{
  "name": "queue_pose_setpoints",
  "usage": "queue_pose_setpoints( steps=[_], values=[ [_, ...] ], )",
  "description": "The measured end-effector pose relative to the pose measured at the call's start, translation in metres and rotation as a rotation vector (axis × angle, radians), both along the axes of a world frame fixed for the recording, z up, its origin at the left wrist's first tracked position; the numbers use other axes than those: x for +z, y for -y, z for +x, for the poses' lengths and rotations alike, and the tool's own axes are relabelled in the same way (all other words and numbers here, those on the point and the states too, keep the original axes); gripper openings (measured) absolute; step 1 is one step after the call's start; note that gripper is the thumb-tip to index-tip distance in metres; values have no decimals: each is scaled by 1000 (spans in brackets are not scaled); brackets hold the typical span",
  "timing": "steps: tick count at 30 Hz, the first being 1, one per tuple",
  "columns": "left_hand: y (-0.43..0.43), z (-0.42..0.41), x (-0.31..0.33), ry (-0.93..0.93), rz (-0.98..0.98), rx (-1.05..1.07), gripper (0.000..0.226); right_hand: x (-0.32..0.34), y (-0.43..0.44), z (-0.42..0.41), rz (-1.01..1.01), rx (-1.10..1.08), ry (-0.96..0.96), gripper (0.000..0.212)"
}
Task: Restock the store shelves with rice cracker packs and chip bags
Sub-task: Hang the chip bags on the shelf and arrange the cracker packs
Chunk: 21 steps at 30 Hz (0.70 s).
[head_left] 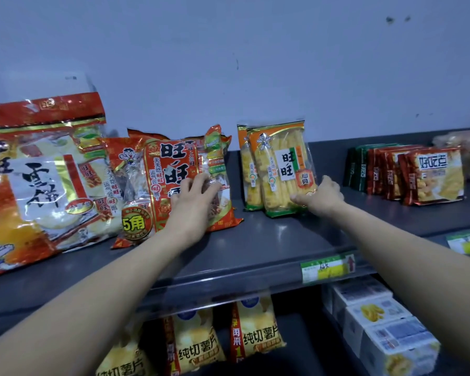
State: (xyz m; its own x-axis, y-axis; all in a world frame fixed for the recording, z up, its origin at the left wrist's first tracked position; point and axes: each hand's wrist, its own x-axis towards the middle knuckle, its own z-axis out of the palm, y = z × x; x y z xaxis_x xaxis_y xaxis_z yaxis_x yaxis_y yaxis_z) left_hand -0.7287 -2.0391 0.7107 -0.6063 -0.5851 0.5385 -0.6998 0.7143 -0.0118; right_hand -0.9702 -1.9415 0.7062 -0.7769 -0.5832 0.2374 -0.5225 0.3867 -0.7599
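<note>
On the grey top shelf (269, 240) stands a red rice cracker pack (171, 172), leaning back on more red packs behind it. My left hand (193, 202) lies on its lower right front with fingers curled over it. To the right stand two yellow-orange rice cracker packs (280, 164), upright, one behind the other. My right hand (320, 195) grips the lower right corner of the front one. Yellow chip bags (255, 329) stand on the lower shelf.
A big red-and-white rice cracker bag (38, 180) fills the shelf's left end. A row of red and green biscuit packs (429, 177) stands at the right. White boxes (377, 324) sit on the lower shelf at right. A green price tag (326, 268) hangs on the shelf edge.
</note>
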Motion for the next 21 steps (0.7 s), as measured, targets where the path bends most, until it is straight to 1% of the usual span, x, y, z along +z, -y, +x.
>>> queue_pose_setpoints(
  steps=[4, 6, 7, 9, 11, 13, 14, 15, 16, 17, 18, 19, 20, 21],
  values=[
    [4, -3, -1, 46, -28, 13, 71, -4, 13, -7, -36, 71, 97, 102],
    [4, -5, -6, 52, -115, 23, 66, -5, 19, -13, -82, 127, 169, 107],
    [3, -8, -8, 51, -175, 16, 64, -5, 20, -14, -114, 153, 219, 106],
    [-3, -17, -8, 8, -206, -85, 59, -4, 20, -14, -169, 215, 300, 98],
    [-17, -31, -1, -67, -1, -216, 57, -4, 22, -12, -191, 270, 326, 90],
    [-30, -48, 10, -132, 326, -238, 63, -4, 25, -11, -200, 310, 329, 88],
    [-34, -57, 15, -191, 487, -231, 66, -2, 25, -10, -200, 321, 332, 90],
    [-33, -67, 19, -260, 624, -226, 69, -4, 29, -14, -206, 329, 330, 98],
    [-29, -76, 21, -323, 733, -219, 74, -6, 34, -21, -218, 343, 340, 110],
    [-23, -84, 21, -367, 822, -210, 81, -7, 36, -24, -220, 362, 354, 116],
    [-14, -92, 20, -402, 890, -200, 88, -6, 36, -22, -226, 374, 377, 109],
    [-5, -100, 18, -430, 941, -198, 93, -5, 35, -17, -205, 377, 391, 93],
    [1, -106, 16, -452, 963, -199, 93, -7, 36, -17, -184, 375, 411, 75],
    [5, -110, 15, -460, 968, -195, 91, -9, 37, -18, -157, 355, 414, 64]
  ],
)
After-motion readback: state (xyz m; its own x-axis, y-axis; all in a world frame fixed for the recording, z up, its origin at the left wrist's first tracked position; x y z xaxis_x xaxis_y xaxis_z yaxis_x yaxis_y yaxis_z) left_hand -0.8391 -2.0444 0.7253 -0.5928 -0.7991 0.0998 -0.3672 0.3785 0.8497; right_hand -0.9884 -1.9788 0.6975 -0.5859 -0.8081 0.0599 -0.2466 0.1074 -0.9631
